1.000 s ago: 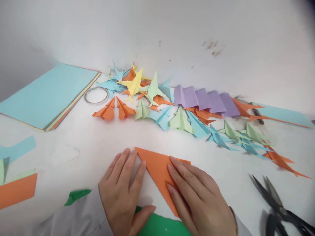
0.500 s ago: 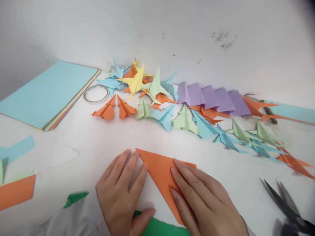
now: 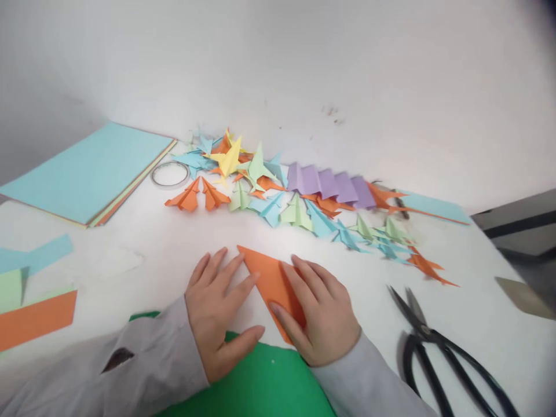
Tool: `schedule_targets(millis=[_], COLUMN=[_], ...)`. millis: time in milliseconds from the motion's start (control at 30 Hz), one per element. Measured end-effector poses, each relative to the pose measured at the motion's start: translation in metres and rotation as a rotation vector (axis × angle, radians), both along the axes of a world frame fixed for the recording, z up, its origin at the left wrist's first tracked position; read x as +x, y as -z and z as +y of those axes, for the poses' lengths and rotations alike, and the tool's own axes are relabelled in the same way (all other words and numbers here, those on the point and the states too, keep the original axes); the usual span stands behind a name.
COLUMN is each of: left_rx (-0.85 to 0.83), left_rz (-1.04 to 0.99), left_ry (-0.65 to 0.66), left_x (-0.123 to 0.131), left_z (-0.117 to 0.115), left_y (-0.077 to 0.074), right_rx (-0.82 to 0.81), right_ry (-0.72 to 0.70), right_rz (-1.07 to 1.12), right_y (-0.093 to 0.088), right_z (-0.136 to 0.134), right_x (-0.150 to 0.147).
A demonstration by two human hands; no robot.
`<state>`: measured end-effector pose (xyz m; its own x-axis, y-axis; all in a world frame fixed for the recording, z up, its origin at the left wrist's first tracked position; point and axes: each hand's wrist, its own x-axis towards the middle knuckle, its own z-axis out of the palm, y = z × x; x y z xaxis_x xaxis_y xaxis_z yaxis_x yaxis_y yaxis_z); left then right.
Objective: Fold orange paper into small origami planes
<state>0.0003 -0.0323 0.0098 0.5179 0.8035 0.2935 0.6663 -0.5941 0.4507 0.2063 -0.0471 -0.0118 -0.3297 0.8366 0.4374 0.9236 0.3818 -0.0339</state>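
Observation:
A folded piece of orange paper (image 3: 271, 284), triangular in outline, lies flat on the white table between my hands. My left hand (image 3: 219, 313) rests palm down with its fingers spread, the index fingertip touching the paper's left edge. My right hand (image 3: 321, 310) lies over the right side of the paper and hides part of it. Its fingers stretch out flat, with the thumb apart from them near the paper's lower left edge. A green sheet (image 3: 260, 382) is below both hands at the table's near side.
Many folded paper planes (image 3: 297, 211) line the table along the wall, by a pleated purple paper (image 3: 325, 185). A tape roll (image 3: 169, 174) and a stack of coloured sheets (image 3: 95, 174) are at left, with orange strips (image 3: 39, 318) nearer. Black-handled scissors (image 3: 428, 336) lie open at right.
The view has shifted, showing more of the table's right side and the whole scissors. On the orange paper, my right thumb has moved further from the fingers, toward the left edge.

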Motion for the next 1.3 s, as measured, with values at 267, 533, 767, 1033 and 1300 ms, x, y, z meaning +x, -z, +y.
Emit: schedule_targets(millis=[267, 533, 767, 1033, 1300], left_rx=[-0.883, -1.066, -1.014, -1.068, -1.018], left_rz=[-1.061, -1.166, -1.094, -0.941, -0.958], left_ry=[-0.297, -0.600, -0.067, 0.134, 0.056], left_x=[0.021, 0.040, 0.030, 0.018, 0.022], left_z=[0.017, 0.044, 0.048, 0.046, 0.045], left_y=[-0.031, -0.041, -0.013, -0.016, -0.018], right_rx=[0.017, -0.086, 0.040, -0.680, -0.737], right_ry=[0.059, 0.120, 0.191, -0.041, -0.013], right_rz=[0.010, 0.043, 0.561, 1.365, 1.513], right_y=[0.001, -0.005, -0.014, -0.032, -0.029], right_z=[0.003, 0.005, 0.002, -0.012, -0.014], right_x=[-0.008, -0.016, -0.008, -0.016, -0.034])
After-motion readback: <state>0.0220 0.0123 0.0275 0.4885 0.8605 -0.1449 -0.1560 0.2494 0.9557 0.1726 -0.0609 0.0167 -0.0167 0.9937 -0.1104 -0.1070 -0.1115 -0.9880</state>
